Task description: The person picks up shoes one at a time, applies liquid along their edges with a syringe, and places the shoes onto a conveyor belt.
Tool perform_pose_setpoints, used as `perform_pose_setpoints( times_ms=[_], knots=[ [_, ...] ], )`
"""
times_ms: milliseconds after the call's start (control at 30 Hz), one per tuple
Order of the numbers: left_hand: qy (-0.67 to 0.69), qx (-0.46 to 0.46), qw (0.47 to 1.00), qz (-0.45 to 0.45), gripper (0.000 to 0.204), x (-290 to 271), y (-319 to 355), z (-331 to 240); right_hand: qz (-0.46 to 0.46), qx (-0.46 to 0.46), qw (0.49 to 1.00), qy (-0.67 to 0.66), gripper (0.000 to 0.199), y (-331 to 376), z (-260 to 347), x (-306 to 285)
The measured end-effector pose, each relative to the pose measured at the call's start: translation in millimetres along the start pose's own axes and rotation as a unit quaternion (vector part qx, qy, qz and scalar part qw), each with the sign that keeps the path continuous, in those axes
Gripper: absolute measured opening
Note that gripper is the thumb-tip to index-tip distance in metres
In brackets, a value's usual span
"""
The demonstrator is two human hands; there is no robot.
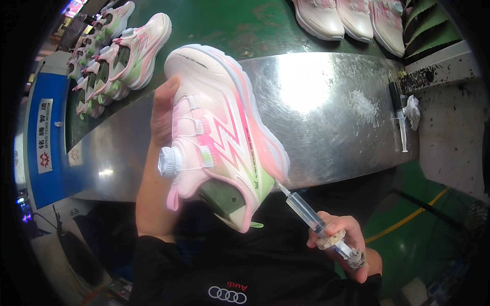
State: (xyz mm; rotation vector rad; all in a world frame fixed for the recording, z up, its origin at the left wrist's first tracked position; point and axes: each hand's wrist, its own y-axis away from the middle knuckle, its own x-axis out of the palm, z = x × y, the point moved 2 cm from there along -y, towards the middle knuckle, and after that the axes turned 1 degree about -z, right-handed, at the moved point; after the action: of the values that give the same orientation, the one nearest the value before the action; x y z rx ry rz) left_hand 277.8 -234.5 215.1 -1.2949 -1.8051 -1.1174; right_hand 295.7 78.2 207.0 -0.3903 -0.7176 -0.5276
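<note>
My left hand (163, 109) is wrapped round the far side of a pink, white and green sneaker (219, 122), its thumb near the toe. The shoe is held up with its toe pointing away and its side facing me; a dark green last (223, 196) fills the opening. A white dial (169, 161) sits on the tongue. In my right hand (344, 232) is a clear syringe (304, 210), gripped round the barrel's wrapped flange and plunger. Its tip touches or nearly touches the seam between the upper and the sole near the heel.
Several similar sneakers (145, 51) stand in rows at the far left, and more pale sneakers (319, 20) at the far right. On the metal plate's (326, 137) right side lie another syringe (400, 117) and a crumpled white scrap (412, 109). A blue panel (46, 137) borders the left.
</note>
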Motion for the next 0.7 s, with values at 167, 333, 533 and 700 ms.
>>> perform_pose_setpoints(
  times_ms=[167,333,533,700],
  knots=[
    [-0.040,-0.012,0.999,-0.030,0.056,1,6,-4,0.012,-0.011,1.000,-0.014,0.096,1,-3,-8],
    [-0.222,0.026,0.962,-0.154,0.056,-42,29,-30,0.020,0.010,0.999,-0.025,0.099,-2,-11,-17],
    [-0.468,0.035,0.877,-0.105,0.055,-51,74,-62,0.031,-0.001,0.999,0.037,0.102,-17,-15,-21],
    [-0.507,0.076,0.839,-0.181,0.049,-56,105,-50,0.045,0.004,0.996,0.071,0.098,-20,-23,-19]
  ],
)
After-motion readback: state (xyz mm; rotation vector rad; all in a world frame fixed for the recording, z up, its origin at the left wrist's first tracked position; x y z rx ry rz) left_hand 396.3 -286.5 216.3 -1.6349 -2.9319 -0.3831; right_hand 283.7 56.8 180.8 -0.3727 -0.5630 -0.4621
